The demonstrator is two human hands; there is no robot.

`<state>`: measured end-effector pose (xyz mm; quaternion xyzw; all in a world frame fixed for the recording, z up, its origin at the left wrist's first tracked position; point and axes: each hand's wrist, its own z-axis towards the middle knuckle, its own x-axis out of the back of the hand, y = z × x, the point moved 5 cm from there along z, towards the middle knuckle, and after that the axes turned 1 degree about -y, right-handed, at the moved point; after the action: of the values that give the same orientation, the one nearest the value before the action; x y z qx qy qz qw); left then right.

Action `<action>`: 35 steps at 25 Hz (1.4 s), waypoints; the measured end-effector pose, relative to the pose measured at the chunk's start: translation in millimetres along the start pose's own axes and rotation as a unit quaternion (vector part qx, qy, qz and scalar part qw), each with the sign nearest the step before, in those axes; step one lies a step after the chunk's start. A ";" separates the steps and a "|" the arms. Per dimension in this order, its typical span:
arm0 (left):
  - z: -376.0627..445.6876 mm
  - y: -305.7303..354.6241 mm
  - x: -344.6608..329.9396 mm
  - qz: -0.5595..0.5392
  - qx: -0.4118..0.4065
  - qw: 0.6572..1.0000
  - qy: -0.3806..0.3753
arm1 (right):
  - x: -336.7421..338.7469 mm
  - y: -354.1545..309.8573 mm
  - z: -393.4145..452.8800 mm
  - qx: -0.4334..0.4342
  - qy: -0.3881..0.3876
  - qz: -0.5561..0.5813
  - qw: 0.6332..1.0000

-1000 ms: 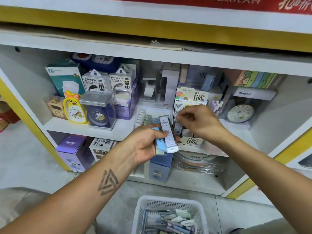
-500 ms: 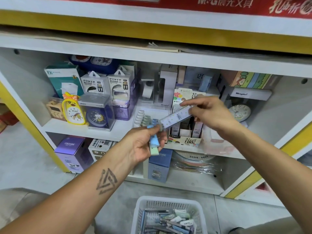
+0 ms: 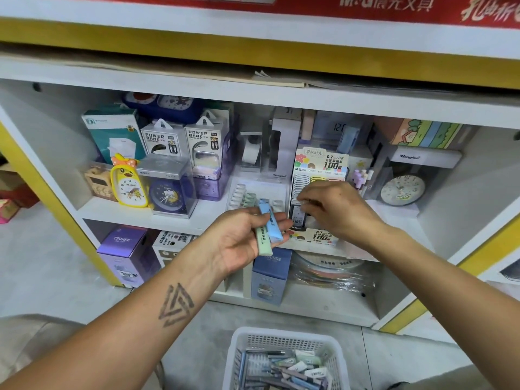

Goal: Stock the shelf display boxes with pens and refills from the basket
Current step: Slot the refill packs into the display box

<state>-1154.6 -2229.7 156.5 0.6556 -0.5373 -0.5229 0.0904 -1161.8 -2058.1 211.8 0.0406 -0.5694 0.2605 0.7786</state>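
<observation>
Fingers [image 3: 305, 199] of the right hand [image 3: 340, 211] pinch a refill pack [image 3: 298, 213] into the display box [image 3: 318, 237]; left hand [image 3: 242, 240] grips two more [image 3: 268, 226], basket [image 3: 281, 340] far from emptied.

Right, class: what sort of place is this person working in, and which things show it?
Most likely a stationery shop. A lead refill display box stands on a white shelf, boxed power banks and alarm clocks sit alongside, and a red brand banner runs overhead.
</observation>
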 end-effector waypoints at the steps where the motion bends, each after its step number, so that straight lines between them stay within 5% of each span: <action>1: 0.8 -0.1 -0.6 0.002 -0.007 1.000 -0.003 | -1.9 -1.6 0.1 0.005 0.006 -0.003 1.000; 7: 4.7 3.8 0.7 -0.021 -0.056 0.998 0.011 | -4.3 -16.5 1.2 -0.113 0.042 0.162 0.980; 12: 4.9 8.6 1.7 -0.070 -0.076 0.995 0.004 | -19.3 -30.1 1.9 -0.169 -0.062 0.256 0.950; 16: 0.5 12.8 6.8 -0.055 -0.071 0.996 0.020 | -13.2 -25.9 6.4 -0.205 0.005 0.342 0.917; 20: -9.5 16.2 22.1 -0.023 -0.030 0.995 0.088 | 1.3 -13.3 23.3 -0.213 0.037 0.267 0.939; 24: -19.0 20.9 36.1 -0.061 -0.020 0.992 0.109 | 12.3 -16.2 54.6 -0.124 0.086 0.050 0.987; 30: -20.8 19.3 41.9 -0.027 -0.019 0.992 0.118 | -31.9 -29.8 87.6 -0.043 -0.089 -0.090 0.991; 35: -21.1 21.6 42.1 -0.038 -0.025 0.992 0.118 | -49.2 -28.6 90.7 -0.042 -0.144 -0.125 0.981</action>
<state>-1156.5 -2281.5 155.6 0.7302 -0.4842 -0.4583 0.1493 -1238.0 -2133.0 205.3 0.1160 -0.6767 0.1284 0.7156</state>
